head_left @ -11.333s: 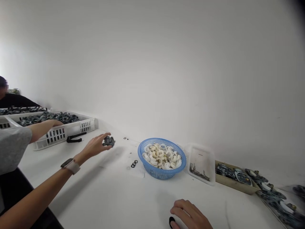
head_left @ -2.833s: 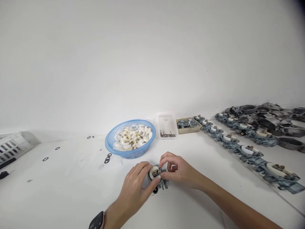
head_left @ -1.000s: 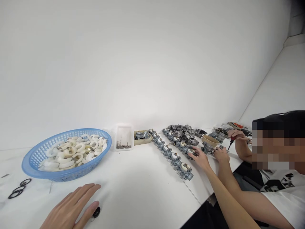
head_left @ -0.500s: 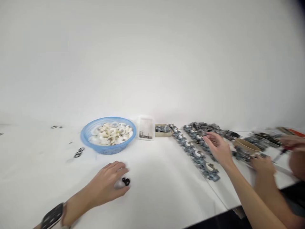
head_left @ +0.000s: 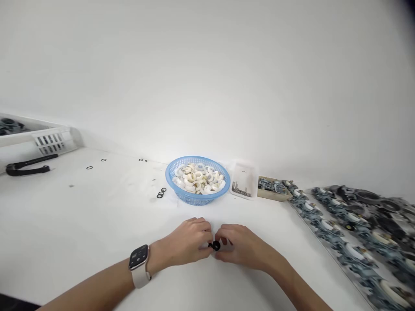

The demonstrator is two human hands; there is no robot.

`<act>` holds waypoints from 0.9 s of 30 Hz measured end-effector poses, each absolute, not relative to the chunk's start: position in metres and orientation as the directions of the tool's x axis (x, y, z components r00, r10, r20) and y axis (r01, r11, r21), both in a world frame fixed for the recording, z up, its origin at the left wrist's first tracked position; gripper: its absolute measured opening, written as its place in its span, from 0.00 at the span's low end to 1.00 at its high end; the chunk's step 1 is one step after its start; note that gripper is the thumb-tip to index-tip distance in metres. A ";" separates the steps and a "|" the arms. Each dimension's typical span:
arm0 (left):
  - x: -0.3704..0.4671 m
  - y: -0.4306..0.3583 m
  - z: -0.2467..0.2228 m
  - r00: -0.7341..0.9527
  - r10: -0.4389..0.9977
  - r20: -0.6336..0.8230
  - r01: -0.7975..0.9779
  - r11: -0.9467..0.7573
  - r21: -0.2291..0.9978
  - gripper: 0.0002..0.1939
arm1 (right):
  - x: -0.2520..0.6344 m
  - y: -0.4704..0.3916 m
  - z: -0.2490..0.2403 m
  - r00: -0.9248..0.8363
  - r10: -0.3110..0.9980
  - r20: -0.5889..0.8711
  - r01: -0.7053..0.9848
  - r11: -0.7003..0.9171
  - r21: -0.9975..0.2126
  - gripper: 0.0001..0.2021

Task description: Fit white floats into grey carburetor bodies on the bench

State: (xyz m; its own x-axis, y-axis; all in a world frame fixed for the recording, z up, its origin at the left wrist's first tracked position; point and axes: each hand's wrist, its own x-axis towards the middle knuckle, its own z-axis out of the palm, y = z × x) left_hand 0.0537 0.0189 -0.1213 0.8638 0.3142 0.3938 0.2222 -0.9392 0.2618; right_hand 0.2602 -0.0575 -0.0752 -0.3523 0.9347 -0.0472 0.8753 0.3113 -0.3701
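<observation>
Over the white table, my left hand and my right hand meet fingertip to fingertip. Between them is a small black part with a rounded end; its exact kind is too small to make out. My left thumb and fingers pinch its left side. The curled thumb and fingertips of my right hand close on its right side. A smartwatch with a pale strap is on my left wrist.
Behind my hands stands a blue basket of white rings. Beside it are a clear tray of metal pins and a tan box of grey parts. Rows of grey clamp-like parts line the right. Black rings lie left.
The view has turned left. My right hand has come from the rows of grey parts over to my left hand and the black part. The co-worker's hands have left the view.
</observation>
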 end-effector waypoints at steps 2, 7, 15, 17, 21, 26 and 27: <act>0.053 0.020 -0.122 0.857 0.328 0.399 0.233 -0.935 0.268 0.01 | 0.266 -0.057 -0.081 -0.353 0.935 -0.002 0.860 0.324 -0.395 0.02; 0.051 0.019 -0.121 0.808 0.300 0.506 0.205 -0.950 0.236 0.07 | 0.272 -0.060 -0.095 -0.377 0.916 0.140 0.836 0.402 -0.375 0.04; 0.049 0.013 -0.113 0.783 0.271 0.560 0.199 -0.962 0.187 0.08 | 0.268 -0.060 -0.110 -0.407 0.855 0.321 0.824 0.495 -0.275 0.03; 0.049 0.012 -0.113 0.775 0.294 0.559 0.204 -0.954 0.218 0.08 | 0.268 -0.060 -0.110 -0.394 0.849 0.351 0.825 0.496 -0.273 0.03; 0.049 0.011 -0.114 0.776 0.359 0.520 0.224 -0.926 0.305 0.08 | 0.266 -0.061 -0.108 -0.343 0.862 0.374 0.818 0.470 -0.331 0.04; 0.048 0.013 -0.113 0.752 0.408 0.517 0.243 -0.902 0.357 0.08 | 0.264 -0.060 -0.106 -0.212 0.929 0.304 0.734 0.357 -0.578 0.05; 0.048 0.014 -0.113 0.747 0.411 0.522 0.245 -0.901 0.358 0.08 | 0.264 -0.060 -0.105 -0.194 0.939 0.285 0.705 0.336 -0.625 0.05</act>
